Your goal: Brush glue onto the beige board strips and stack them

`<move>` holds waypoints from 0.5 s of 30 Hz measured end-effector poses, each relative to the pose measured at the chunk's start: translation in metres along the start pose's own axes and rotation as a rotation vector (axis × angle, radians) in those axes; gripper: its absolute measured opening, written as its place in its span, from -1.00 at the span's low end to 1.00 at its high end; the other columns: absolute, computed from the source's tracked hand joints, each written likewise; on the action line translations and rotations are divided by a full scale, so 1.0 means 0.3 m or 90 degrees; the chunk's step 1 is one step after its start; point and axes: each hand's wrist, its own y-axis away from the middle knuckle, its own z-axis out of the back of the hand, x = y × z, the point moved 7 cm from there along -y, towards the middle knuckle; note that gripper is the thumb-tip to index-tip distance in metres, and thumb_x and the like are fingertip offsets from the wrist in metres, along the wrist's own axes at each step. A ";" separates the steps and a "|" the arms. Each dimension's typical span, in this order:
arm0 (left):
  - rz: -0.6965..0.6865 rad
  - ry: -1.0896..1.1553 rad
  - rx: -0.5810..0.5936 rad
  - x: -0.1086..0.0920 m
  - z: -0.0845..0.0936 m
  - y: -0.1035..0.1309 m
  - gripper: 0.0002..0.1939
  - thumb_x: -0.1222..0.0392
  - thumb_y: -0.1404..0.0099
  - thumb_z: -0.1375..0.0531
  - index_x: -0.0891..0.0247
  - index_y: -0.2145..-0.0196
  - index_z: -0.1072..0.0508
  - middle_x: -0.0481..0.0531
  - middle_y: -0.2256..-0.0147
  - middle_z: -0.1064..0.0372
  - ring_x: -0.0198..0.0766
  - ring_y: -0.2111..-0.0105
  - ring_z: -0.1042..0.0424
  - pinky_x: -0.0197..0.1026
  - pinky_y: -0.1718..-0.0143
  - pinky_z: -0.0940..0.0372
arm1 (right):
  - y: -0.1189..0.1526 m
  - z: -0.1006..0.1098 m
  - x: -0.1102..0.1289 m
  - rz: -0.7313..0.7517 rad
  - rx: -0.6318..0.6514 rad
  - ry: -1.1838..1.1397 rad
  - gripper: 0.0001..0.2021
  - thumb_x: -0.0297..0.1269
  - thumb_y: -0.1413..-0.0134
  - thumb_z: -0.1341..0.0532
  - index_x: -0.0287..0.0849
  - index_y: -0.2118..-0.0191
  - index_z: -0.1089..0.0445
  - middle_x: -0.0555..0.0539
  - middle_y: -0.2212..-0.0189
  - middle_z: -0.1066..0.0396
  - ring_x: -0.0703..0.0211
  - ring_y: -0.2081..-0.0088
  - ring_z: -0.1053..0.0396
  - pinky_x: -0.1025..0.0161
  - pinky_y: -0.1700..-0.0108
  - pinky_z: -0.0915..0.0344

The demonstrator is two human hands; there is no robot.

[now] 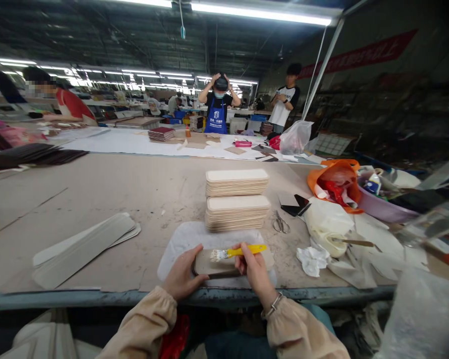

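Note:
My right hand [251, 267] is closed around a yellow-handled brush [243, 251], its pale bristles over a flat grey-brown piece with rounded corners [205, 264]. That piece has a dark edge and lies on a white sheet [174, 244] near the table's front edge. My left hand [185, 271] grips the piece's left end, thumb and fingers on either side of the corner. Just beyond it stand two neat stacks of cream-topped long rounded pieces, a nearer stack [237, 214] and a farther stack [237, 183].
Long pale strips [86, 247] lie at left. Scissors [281, 223], crumpled white paper [313, 260], a plastic-lined tub [327, 224] with a stick, an orange bag [335, 187] and a lilac basin [385, 205] sit at right. A person in a blue apron [216, 117] stands across the table.

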 end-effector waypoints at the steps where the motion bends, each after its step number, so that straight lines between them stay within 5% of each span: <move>1: 0.000 0.002 0.002 0.001 -0.002 0.000 -0.21 -0.08 -0.09 -0.20 0.24 -0.20 -0.06 0.23 -0.13 -0.18 0.02 -0.11 -0.18 0.08 -0.11 -0.14 | -0.005 -0.018 -0.003 -0.004 -0.006 0.013 -0.59 0.08 -0.09 -0.06 -0.23 0.31 -0.34 0.09 0.71 -0.19 0.37 0.71 -0.03 0.38 0.65 0.06; 5: 0.004 0.015 0.004 -0.003 0.000 -0.004 -0.16 -0.04 -0.09 -0.22 0.23 -0.23 0.03 0.23 -0.09 -0.23 0.01 -0.09 -0.22 0.09 -0.08 -0.16 | -0.020 -0.087 -0.010 0.000 0.010 0.105 -0.62 0.03 -0.09 -0.07 -0.21 0.36 -0.38 0.08 0.72 -0.22 0.33 0.71 -0.08 0.35 0.64 -0.03; 8: 0.004 0.012 0.000 -0.014 0.008 -0.009 -0.15 -0.02 -0.09 -0.23 0.23 -0.24 0.05 0.21 -0.08 -0.25 -0.01 -0.08 -0.23 0.06 -0.07 -0.17 | -0.027 -0.107 -0.001 0.039 0.006 0.208 -0.61 -0.06 -0.11 -0.05 -0.17 0.60 -0.35 0.01 0.66 -0.31 0.27 0.61 -0.24 0.31 0.46 -0.20; 11: -0.002 -0.002 0.011 -0.022 0.008 -0.011 -0.14 -0.03 -0.10 -0.22 0.22 -0.25 0.08 0.20 -0.07 -0.25 -0.02 -0.07 -0.23 0.03 -0.07 -0.17 | -0.031 -0.088 0.018 0.084 -0.020 0.271 -0.55 -0.15 -0.12 -0.03 -0.14 0.75 -0.22 -0.05 0.56 -0.38 0.21 0.46 -0.35 0.28 0.23 -0.24; 15: -0.019 -0.027 0.019 -0.022 0.003 -0.009 -0.16 -0.06 -0.14 -0.18 0.21 -0.25 0.10 0.19 -0.10 -0.23 -0.03 -0.08 -0.22 0.00 -0.07 -0.17 | -0.032 -0.014 0.034 0.079 -0.048 0.317 -0.64 -0.15 -0.11 -0.03 -0.12 0.65 -0.27 0.00 0.64 -0.34 0.19 0.50 -0.35 0.28 0.29 -0.24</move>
